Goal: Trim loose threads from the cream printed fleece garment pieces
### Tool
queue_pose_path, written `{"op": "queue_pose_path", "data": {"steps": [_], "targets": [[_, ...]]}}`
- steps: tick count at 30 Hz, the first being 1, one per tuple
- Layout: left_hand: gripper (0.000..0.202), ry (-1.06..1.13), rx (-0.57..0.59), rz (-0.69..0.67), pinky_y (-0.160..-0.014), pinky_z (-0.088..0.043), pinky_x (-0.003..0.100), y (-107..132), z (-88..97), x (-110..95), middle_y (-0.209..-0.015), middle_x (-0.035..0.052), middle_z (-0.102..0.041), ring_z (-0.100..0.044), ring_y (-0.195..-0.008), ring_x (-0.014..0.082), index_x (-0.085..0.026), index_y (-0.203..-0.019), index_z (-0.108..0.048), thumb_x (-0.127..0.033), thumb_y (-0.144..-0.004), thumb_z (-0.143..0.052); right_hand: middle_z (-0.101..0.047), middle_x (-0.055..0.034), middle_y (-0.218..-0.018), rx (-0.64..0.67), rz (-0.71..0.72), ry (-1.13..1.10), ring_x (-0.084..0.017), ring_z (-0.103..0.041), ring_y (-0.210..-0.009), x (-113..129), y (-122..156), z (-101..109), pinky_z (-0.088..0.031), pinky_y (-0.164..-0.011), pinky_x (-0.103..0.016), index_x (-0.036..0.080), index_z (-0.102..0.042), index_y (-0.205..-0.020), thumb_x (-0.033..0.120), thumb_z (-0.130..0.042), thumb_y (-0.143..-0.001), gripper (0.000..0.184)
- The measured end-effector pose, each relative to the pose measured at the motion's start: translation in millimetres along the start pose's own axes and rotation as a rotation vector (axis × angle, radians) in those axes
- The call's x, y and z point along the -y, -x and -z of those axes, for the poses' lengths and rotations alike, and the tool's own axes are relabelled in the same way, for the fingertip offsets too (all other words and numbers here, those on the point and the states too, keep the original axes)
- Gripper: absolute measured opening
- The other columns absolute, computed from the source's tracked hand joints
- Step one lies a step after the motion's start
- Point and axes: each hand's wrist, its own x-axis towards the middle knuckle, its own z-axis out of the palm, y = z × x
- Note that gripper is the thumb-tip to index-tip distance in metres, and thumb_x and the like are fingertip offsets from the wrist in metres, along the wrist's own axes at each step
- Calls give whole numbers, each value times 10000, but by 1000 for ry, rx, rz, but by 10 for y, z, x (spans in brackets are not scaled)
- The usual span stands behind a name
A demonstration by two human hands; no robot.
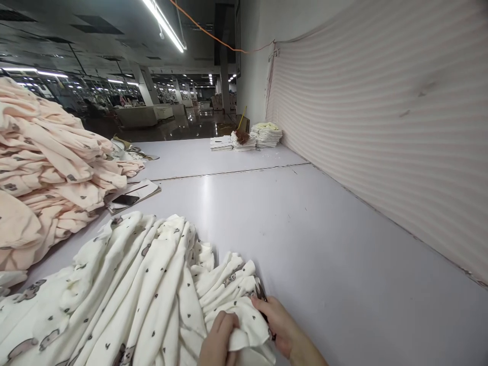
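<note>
White fleecy garments [156, 290] printed with small dark marks and grey animal figures lie in a folded heap at the lower left and centre. My left hand [218, 339] has its fingers closed on an edge of this white fabric. Just to its right, my right hand [281, 325] grips a pair of dark thread snips [261, 293], the blades pointing up and away beside the cloth. My right thumb lies along the snips, close to the fabric. Part of the snips is hidden inside the hand.
A tall heap of peach printed garments [49, 162] rises at left. Beside it a dark phone [125, 200] rests on papers [149, 190]. Stacks of folded white pieces [266, 136] stand at the table's [324, 244] far end. A striped cloth [373, 117] covers the right wall.
</note>
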Motion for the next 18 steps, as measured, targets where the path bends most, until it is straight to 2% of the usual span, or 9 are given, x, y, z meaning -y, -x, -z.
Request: {"op": "queue_pose_path", "data": {"steps": [3,5,8,12,16,18], "targets": [[179,43,-91,-46,-682,-442,273,9,67,20,-800,22,-539,-544,-723,199,-222,-827,-523,-116,-690,-477,-650,-7,-854,-80,155,79,-196,-630,-887,67,171,87,-478,-764,-262,199,-587,-919,360,-636,-760,232],[167,88,-159,-75,-665,-431,268,27,88,5,-771,7,-528,-536,-702,196,-225,-815,-533,-113,-701,-483,-630,-6,-938,-121,328,224,-194,-593,-948,110,351,146,-439,-837,-246,219,-613,-904,256,-671,-720,196],[159,129,-183,-85,-666,-429,269,35,88,-34,-772,7,-537,-536,-701,198,-227,-818,-544,-119,-720,-480,-619,-17,-929,-84,542,577,-187,-630,-826,154,622,179,-474,-738,-228,246,-658,-983,235,-642,-749,235],[180,128,-169,-63,-675,-433,259,34,78,-52,-787,6,-540,-545,-714,192,-226,-832,-549,-111,-717,-473,-645,-2,-801,-75,553,814,-165,-654,-658,163,778,121,-450,-551,-190,301,-715,-1004,287,-617,-792,234],[151,117,-147,-50,-677,-441,255,46,65,-44,-795,4,-531,-547,-716,192,-230,-834,-558,-139,-740,-483,-618,29,-648,-105,600,902,-135,-619,-530,209,775,48,-396,-477,-181,304,-740,-795,280,-625,-789,118],[155,121,-143,-36,-675,-440,257,46,64,-53,-792,4,-529,-546,-717,195,-230,-837,-566,-142,-730,-498,-626,28,-637,-82,607,942,-129,-620,-514,244,780,39,-396,-473,-177,301,-743,-775,277,-614,-806,135]]}}
